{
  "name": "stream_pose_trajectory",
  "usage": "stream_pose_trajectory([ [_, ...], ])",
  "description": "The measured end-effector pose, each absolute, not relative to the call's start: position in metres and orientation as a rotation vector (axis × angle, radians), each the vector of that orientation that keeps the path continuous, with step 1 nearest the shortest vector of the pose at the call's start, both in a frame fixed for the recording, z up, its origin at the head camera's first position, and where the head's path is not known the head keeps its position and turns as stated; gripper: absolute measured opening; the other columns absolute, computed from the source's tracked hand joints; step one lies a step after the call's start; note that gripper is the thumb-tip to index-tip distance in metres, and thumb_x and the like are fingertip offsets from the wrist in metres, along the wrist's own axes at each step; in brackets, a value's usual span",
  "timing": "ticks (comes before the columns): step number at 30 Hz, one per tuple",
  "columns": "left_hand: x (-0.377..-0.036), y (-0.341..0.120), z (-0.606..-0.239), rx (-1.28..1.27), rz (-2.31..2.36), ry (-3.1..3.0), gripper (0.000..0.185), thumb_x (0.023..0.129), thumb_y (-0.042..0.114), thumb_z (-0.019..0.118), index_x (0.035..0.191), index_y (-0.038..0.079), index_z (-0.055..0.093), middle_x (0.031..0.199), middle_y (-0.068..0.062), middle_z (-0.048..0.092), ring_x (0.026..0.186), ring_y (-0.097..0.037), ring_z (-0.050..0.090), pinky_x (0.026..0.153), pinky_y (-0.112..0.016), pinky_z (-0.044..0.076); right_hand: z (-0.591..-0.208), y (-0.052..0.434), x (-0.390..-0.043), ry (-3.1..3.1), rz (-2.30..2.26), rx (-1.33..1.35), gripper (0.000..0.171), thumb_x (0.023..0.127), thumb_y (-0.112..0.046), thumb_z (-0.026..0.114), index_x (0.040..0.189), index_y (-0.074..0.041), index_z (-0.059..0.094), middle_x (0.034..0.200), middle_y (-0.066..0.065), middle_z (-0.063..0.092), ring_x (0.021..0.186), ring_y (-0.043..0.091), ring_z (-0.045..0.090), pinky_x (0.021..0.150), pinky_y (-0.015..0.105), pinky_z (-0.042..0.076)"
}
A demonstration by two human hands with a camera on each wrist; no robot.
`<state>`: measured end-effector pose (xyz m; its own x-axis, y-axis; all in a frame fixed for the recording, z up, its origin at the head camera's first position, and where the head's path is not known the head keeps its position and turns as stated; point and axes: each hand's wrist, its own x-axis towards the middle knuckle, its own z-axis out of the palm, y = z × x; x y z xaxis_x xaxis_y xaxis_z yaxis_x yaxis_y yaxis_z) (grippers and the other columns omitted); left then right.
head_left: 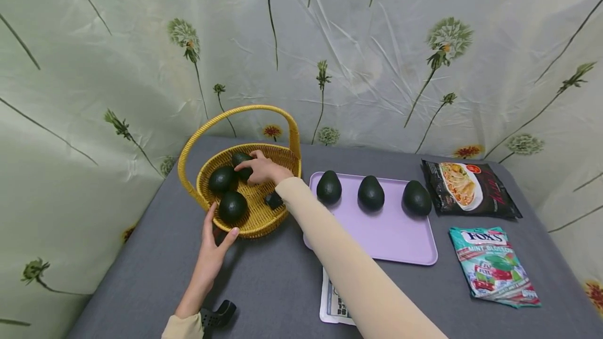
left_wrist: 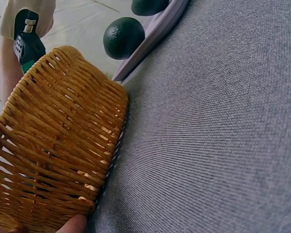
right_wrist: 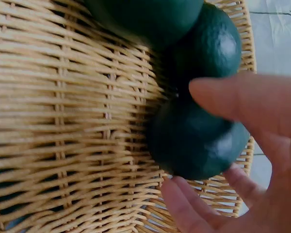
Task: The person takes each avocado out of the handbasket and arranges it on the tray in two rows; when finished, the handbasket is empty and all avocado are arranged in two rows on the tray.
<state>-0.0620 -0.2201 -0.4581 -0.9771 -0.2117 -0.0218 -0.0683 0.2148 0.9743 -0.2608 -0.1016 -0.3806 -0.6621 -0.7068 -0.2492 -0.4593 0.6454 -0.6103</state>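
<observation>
Right hand (head_left: 264, 170) grips an avocado (head_left: 242, 165) in the basket (head_left: 264, 217) (three inside)

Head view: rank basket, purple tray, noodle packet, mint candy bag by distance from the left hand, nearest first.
1. Basket, touched at its near rim by the left hand, on the table's left.
2. Purple tray, middle of the table, right of the basket.
3. Mint candy bag, near right.
4. Noodle packet, far right.
The last two are close to each other; that order is less certain.
</observation>
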Motion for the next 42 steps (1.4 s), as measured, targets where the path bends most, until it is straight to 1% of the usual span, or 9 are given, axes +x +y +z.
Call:
stream_pose_trajectory([
  [2,-0.063,-0.22,-0.458,0.273,-1.88,-2.354,0.077,0.098,0.02,0.055,0.155,0.023,0.003,0.157,-0.01,0.001,0.137,-0.042,0.016,0.1,-0.066,0.022,-0.38,-0.101,-0.26,2.4,-0.709,-0.891,0.05,0.09,-0.005,0.062,0.135,-0.024,0.056,0.149,0.011,0.021,0.121,0.029,0.042,0.07,0.028,0.037],
  [6,-0.063,-0.221,-0.458,0.271,-1.878,-2.357,0.077,0.098,0.019,0.055,0.155,0.023,0.003,0.157,-0.01,0.001,0.136,-0.042,0.017,0.099,-0.066,0.023,-0.379,-0.101,-0.259,2.378,-0.804,-0.87,0.043,0.088,-0.003,0.065,0.127,-0.02,0.061,0.135,0.013,0.028,0.109,0.024,0.039,0.073,0.029,0.038],
  [7,-0.063,-0.221,-0.458,0.269,-1.878,-2.358,0.077,0.098,0.019,0.055,0.155,0.023,0.003,0.157,-0.01,0.001,0.136,-0.043,0.017,0.099,-0.066,0.023,-0.379,-0.101,-0.259,2.372,-0.812,-0.872,0.041,0.088,-0.003,0.066,0.126,-0.019,0.062,0.133,0.013,0.028,0.11,0.024,0.038,0.075,0.029,0.038],
  [14,-0.065,-0.221,-0.459,0.251,-1.88,-2.354,0.077,0.098,0.018,0.055,0.155,0.022,0.003,0.157,-0.011,0.0,0.136,-0.043,0.016,0.099,-0.065,0.023,-0.384,-0.104,-0.259,2.342,-0.729,-0.934,0.036,0.092,-0.011,0.065,0.127,-0.018,0.056,0.139,0.009,0.044,0.125,0.023,0.038,0.091,0.032,0.038],
  [19,-0.066,-0.22,-0.46,0.252,-1.886,-2.354,0.077,0.099,0.018,0.055,0.155,0.023,0.002,0.157,-0.011,0.0,0.137,-0.043,0.015,0.1,-0.066,0.022,-0.384,-0.102,-0.256,2.347,-0.744,-0.906,0.036,0.091,-0.013,0.068,0.124,-0.018,0.055,0.136,0.006,0.048,0.125,0.025,0.035,0.092,0.036,0.037],
  [24,-0.066,-0.22,-0.459,0.244,-1.893,-2.349,0.078,0.098,0.018,0.055,0.155,0.022,0.002,0.157,-0.012,-0.001,0.137,-0.043,0.014,0.1,-0.067,0.02,-0.377,-0.091,-0.255,2.337,-0.806,-0.949,0.044,0.09,-0.015,0.068,0.132,-0.017,0.055,0.136,0.007,0.049,0.121,0.026,0.036,0.09,0.035,0.039],
  [30,-0.067,-0.22,-0.461,0.226,-1.875,-2.349,0.078,0.098,0.017,0.056,0.155,0.022,0.003,0.157,-0.011,0.002,0.136,-0.042,0.016,0.1,-0.065,0.022,-0.364,-0.061,-0.257,2.312,-0.922,-1.053,0.048,0.091,-0.022,0.066,0.137,-0.016,0.051,0.127,0.009,0.052,0.11,0.025,0.039,0.085,0.034,0.042],
  [35,-0.069,-0.217,-0.463,0.223,-1.855,-2.359,0.079,0.097,0.017,0.057,0.155,0.022,0.004,0.157,-0.01,0.003,0.136,-0.041,0.016,0.1,-0.063,0.023,-0.357,-0.02,-0.253,2.277,-1.107,-1.123,0.047,0.091,-0.022,0.066,0.135,-0.015,0.051,0.128,0.01,0.049,0.106,0.023,0.049,0.084,0.033,0.046],
  [42,-0.062,-0.219,-0.461,0.238,-1.866,-2.343,0.079,0.098,0.019,0.057,0.155,0.022,0.004,0.157,-0.01,-0.001,0.138,-0.043,0.011,0.101,-0.065,0.019,-0.358,0.048,-0.225,2.287,-1.244,-0.985,0.047,0.091,-0.024,0.067,0.135,-0.018,0.051,0.122,0.014,0.041,0.106,0.026,0.047,0.08,0.04,0.048],
])
